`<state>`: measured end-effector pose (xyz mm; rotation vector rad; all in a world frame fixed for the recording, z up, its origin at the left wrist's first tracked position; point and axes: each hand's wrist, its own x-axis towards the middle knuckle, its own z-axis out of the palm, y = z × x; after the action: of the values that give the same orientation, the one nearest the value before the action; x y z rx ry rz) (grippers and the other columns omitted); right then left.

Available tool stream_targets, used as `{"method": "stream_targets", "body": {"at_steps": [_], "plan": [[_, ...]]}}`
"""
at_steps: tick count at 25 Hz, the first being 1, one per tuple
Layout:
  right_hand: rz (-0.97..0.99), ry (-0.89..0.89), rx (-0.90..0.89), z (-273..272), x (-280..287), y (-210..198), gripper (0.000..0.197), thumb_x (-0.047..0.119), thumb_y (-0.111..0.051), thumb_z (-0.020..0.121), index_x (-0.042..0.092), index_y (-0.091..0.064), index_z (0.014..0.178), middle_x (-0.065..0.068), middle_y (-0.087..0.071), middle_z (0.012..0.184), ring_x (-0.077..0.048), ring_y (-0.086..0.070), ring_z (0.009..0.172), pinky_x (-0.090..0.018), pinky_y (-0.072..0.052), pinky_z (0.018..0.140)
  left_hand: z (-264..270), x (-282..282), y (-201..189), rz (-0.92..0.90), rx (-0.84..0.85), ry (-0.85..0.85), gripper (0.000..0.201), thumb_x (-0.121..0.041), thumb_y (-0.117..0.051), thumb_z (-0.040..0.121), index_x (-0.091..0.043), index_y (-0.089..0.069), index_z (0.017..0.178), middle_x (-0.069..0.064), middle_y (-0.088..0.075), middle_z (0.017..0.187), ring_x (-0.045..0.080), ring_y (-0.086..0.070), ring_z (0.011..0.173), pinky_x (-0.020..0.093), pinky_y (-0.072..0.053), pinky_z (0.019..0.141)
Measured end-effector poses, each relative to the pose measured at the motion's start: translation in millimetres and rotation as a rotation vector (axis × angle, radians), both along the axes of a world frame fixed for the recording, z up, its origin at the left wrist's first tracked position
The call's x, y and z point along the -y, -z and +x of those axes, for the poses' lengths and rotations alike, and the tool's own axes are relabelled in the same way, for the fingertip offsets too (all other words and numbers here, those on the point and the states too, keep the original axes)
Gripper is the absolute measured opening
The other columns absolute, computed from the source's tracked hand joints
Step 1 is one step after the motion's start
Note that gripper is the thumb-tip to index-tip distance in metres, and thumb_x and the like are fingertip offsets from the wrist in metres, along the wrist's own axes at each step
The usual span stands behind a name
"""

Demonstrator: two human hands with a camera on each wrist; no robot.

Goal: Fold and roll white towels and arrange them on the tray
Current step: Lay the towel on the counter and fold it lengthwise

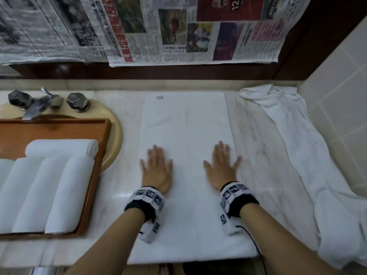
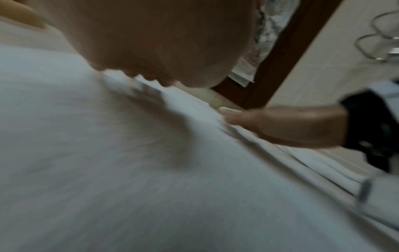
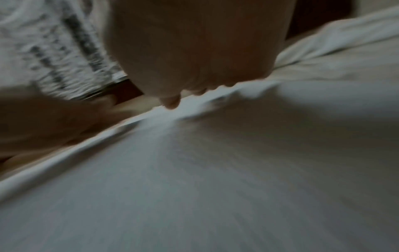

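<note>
Head view: flat white towel (image 1: 186, 155) lies spread lengthwise on the marble bench (image 1: 258, 155), its near edge at the bench's near lip, its far edge short of the back ledge. Left hand (image 1: 156, 171) and right hand (image 1: 222, 167) both press flat on the towel, palms down, fingers spread, holding nothing. Left hand sits just inside the towel's left edge, right hand just inside its right edge; bare towel between them and beyond them to the far edge. Wooden tray (image 1: 99, 155) at left, over the sink basin (image 1: 115, 139), carries rolled towels (image 1: 59, 187): three plain side by side, part of another at the frame's left edge, one crosswise behind. A strip of bare bench separates tray and flat towel. Crumpled white cloth (image 1: 288, 135) runs along the right side by the tiled wall, apart from the flat towel. Faucet (image 1: 37, 106) at far left; newspaper (image 1: 178, 30) hangs on the back wall.

Left wrist view: blurred. Palm of left hand (image 2: 164, 42) down on towel (image 2: 108, 170); right hand (image 2: 280, 126) flat at the towel's layered edge.

Right wrist view: blurred. Right hand (image 3: 194, 47) rests on towel (image 3: 215, 170); left hand (image 3: 43, 116) lies at the towel's opposite edge.
</note>
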<state>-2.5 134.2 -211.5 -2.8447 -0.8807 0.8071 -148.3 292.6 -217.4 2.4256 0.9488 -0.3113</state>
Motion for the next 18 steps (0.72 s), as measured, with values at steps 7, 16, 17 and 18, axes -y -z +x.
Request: {"method": "stream_targets", "body": {"at_steps": [7, 16, 17, 18], "plan": [[-0.08, 0.124, -0.054, 67, -26, 7, 0.068, 0.047, -0.02, 0.102, 0.016, 0.015, 0.152, -0.004, 0.029, 0.157, -0.019, 0.024, 0.145, -0.059, 0.012, 0.114, 44, -58, 12, -0.002, -0.086, -0.253, 0.06, -0.047, -0.01, 0.103, -0.023, 0.007, 0.155, 0.001, 0.022, 0.16, 0.018, 0.02, 0.147, 0.045, 0.012, 0.119], [0.031, -0.109, 0.012, 104, -67, 15, 0.066, 0.046, -0.02, 0.103, 0.018, 0.012, 0.154, 0.005, 0.027, 0.157, -0.012, 0.02, 0.146, -0.053, 0.011, 0.117, 102, -84, 22, 0.044, 0.054, -0.075, 0.058, -0.05, -0.004, 0.1, -0.032, -0.005, 0.155, -0.004, 0.014, 0.161, 0.016, 0.015, 0.148, 0.04, 0.012, 0.118], [-0.042, 0.02, 0.028, 117, -65, 13, 0.069, 0.049, -0.018, 0.102, 0.016, 0.014, 0.153, 0.002, 0.028, 0.157, -0.014, 0.022, 0.146, -0.056, 0.012, 0.115, 102, -97, 20, 0.061, 0.001, -0.253, 0.059, -0.049, -0.006, 0.101, -0.028, -0.003, 0.156, -0.001, 0.014, 0.162, 0.019, 0.015, 0.148, 0.043, 0.011, 0.119], [-0.078, 0.105, 0.018, 123, -69, 9, 0.071, 0.051, -0.017, 0.101, 0.013, 0.015, 0.152, 0.0, 0.028, 0.158, -0.016, 0.023, 0.146, -0.058, 0.014, 0.113, 106, -103, 16, 0.03, -0.017, -0.337, 0.06, -0.048, -0.009, 0.102, -0.024, -0.002, 0.156, 0.002, 0.015, 0.162, 0.021, 0.015, 0.148, 0.045, 0.01, 0.119]]}}
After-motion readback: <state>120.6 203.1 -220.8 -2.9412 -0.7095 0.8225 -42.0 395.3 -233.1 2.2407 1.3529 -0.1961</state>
